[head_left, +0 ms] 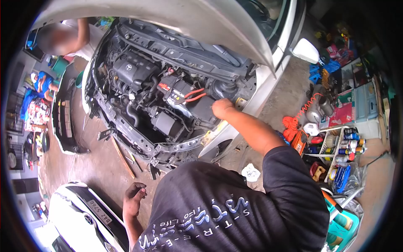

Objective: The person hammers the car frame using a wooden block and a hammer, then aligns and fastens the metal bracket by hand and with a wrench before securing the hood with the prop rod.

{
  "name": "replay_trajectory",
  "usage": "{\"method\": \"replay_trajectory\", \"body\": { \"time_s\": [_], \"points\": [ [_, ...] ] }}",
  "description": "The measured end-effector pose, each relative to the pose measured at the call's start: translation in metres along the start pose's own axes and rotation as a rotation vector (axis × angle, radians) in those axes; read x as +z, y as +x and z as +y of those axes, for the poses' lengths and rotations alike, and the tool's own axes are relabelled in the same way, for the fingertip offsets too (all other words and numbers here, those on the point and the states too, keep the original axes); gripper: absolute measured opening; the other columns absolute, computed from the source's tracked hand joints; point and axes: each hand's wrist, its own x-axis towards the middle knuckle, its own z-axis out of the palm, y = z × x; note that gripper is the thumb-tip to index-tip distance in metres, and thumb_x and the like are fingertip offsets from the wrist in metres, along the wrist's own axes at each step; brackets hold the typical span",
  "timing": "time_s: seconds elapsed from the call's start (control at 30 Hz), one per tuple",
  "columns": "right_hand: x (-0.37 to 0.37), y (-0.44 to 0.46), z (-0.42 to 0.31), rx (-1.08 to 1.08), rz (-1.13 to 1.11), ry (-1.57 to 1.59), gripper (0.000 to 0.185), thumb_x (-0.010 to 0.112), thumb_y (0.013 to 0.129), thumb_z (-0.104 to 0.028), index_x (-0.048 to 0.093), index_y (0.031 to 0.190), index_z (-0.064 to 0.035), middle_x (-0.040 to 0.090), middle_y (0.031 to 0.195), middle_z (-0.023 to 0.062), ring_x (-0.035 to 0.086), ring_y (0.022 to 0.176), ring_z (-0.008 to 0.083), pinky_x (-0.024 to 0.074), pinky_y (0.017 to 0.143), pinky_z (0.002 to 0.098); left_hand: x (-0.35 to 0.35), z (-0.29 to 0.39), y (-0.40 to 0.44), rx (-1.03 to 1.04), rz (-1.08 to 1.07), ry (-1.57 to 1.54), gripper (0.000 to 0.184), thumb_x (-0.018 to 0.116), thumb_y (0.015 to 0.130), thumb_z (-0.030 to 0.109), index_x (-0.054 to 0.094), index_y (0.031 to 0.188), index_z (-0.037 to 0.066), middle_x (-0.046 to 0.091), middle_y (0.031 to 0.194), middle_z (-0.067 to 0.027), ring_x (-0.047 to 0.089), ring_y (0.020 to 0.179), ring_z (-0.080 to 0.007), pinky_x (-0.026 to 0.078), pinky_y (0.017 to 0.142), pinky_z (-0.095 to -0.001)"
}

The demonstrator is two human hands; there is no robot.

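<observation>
Silver-white metal front fender (263, 90) is where the work's at, running along the right edge of the dark, crowded engine bay (145, 98) with the big silver metal hood (180, 16) raised above. Right hand (223, 109) is stretched out to the fender's inner edge, just beside a black plastic box (203, 110). Fingers are curled in, but I honestly can't tell if they're gripping anything, since the back of the hand hides it.

Left hand (133, 200) hangs low, well apart from all that, fingers loosely bent. Fingertips look dark; can't say if that's grime or something small pinched there.

Pair of pliers with red-orange handles (194, 98) lies by the black-and-grey battery with a red label (172, 90), and the long curved bumper cover (60, 134) is off on the floor. So my read is mid-job, hands-on stuff at that front corner. Next move, IMO, calls for a good look at what's under those fingers, the free hand in to steady, and keeping those pliers off the battery terminals.
</observation>
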Motion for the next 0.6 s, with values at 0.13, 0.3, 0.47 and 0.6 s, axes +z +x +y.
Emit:
{"method": "replay_trajectory", "body": {
  "time_s": [0.13,0.3,0.47,0.6],
  "points": [
    [0.005,-0.010,0.007,-0.025,0.001,-0.037,0.030,0.054,0.091,-0.015,0.079,0.106,-0.0058,0.075,0.114,0.0157,0.073,0.107,0.0329,0.0571,0.092,0.0462,0.010,-0.005,-0.009,-0.038,0.016,-0.045,0.020,0.072,0.093,0.017,0.068,0.107,0.003,0.064,0.087,0.0003,0.060,0.081,-0.0117,0.047,0.075,-0.0280],
    [-0.008,0.004,0.015,0.176,0.065,0.106,0.028,0.056,0.091,-0.015,0.078,0.105,-0.0048,0.074,0.116,0.0186,0.071,0.109,0.0362,0.0565,0.094,0.0481,-0.002,-0.008,-0.008,-0.024,0.029,-0.039,0.021,0.074,0.093,0.019,0.069,0.106,0.004,0.065,0.089,0.0004,0.059,0.082,-0.0112,0.048,0.076,-0.0282],
    [-0.013,0.016,0.032,0.578,0.063,0.342,0.029,0.057,0.094,-0.015,0.076,0.114,-0.0053,0.069,0.126,0.0215,0.067,0.117,0.0389,0.0553,0.096,0.0511,-0.008,-0.012,-0.020,-0.051,0.065,-0.059,0.022,0.074,0.092,0.020,0.069,0.106,0.004,0.066,0.092,0.0005,0.060,0.083,-0.0119,0.048,0.077,-0.0284],
    [-0.008,0.032,0.042,0.616,0.047,0.290,0.032,0.060,0.096,-0.021,0.074,0.119,-0.0040,0.067,0.129,0.0231,0.065,0.121,0.0385,0.0537,0.099,0.0494,-0.014,-0.019,-0.033,-0.044,0.116,-0.088,0.022,0.075,0.092,0.020,0.069,0.106,0.005,0.065,0.092,0.0004,0.060,0.083,-0.0121,0.047,0.077,-0.0287]
  ]
}}
